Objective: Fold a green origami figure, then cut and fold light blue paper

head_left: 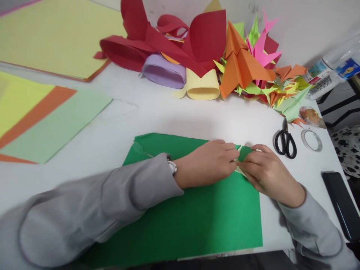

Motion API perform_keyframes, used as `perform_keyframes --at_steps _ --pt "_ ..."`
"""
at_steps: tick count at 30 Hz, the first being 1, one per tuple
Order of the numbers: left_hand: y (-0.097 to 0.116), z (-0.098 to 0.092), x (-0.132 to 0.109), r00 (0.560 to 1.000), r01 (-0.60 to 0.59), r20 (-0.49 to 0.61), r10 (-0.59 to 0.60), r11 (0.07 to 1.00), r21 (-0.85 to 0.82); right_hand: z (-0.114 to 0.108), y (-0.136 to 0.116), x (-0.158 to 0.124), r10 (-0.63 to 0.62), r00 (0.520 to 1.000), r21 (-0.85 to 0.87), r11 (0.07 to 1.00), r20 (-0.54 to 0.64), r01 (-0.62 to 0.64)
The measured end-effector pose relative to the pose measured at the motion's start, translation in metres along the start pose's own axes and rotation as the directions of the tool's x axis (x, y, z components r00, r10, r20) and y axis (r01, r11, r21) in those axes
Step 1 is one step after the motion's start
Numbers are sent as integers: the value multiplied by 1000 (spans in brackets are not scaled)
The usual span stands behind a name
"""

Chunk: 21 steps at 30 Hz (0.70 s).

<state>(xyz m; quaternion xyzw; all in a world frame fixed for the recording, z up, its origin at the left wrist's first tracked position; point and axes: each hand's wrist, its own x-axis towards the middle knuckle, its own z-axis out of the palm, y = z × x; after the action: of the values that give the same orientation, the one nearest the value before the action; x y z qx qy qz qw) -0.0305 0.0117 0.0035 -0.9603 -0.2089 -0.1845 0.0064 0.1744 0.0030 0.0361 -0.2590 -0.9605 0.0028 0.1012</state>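
Observation:
A large green sheet of paper [202, 217] lies at the table's front edge, its far edge slightly creased at the left. Over its far right corner my left hand [210, 163] is closed in a pinch; what its fingertips hold is hidden. My right hand [267, 170] is closed on the corner of the green paper, which is lifted and bent. Small pale strips [239, 170] show between the two hands, too small to name. On my left wrist is a watch [172, 167].
Black-handled scissors [285, 142], a tape roll [311, 140] and a phone [340, 206] lie on the right. Folded orange paper [239, 63] and red paper shapes [208, 37] stand at the back. Coloured sheets [64, 120] lie left. Plastic bottles [320, 75] are at the back right.

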Motion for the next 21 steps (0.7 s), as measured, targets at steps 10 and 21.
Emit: perform_keyframes --at_steps 10,21 --pt "1 -3 -4 994 -102 -35 103 995 21 -1 -13 3 -84 996 -241 967 18 86" --pt "9 -6 -6 994 -89 -57 91 995 37 3 -18 0 -126 992 -262 958 -21 116"
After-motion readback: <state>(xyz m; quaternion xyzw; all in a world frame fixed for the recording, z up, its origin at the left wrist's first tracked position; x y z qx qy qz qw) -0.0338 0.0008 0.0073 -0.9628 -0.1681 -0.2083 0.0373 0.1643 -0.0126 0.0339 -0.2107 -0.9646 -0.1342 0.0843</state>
